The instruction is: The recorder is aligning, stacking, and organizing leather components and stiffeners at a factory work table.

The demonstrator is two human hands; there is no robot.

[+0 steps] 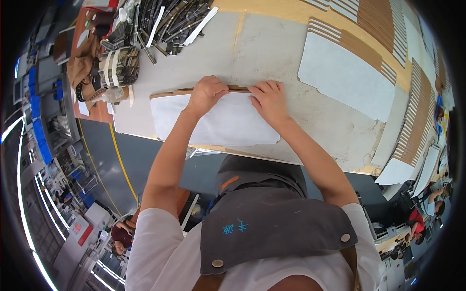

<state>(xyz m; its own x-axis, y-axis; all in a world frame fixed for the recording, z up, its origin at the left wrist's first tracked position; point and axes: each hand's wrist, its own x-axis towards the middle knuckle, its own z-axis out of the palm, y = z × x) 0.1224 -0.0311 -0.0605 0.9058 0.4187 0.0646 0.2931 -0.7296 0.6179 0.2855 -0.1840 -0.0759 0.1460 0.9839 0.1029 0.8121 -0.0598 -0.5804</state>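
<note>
A white panel (218, 116) with a brown strip along its far edge lies flat near the front of the grey worktable (272, 53). My left hand (208, 94) is closed at that far edge, its fingertips pinching the brown strip. A short way to its right, my right hand (271, 101) has its fingers curled over the same edge, with the thumb on the near side. Between the two hands a piece of the brown edge (239, 88) shows. My fingers hide the strip where they press on it.
Overlapping white panels with brown edges (347, 72) lie at the right, with more rows (415, 116) beyond. Dark narrow strips (170, 24) are heaped at the far left. Beside them sit a banded camouflage bundle (119, 67), a small clear bottle (114, 94) and brown material (85, 68).
</note>
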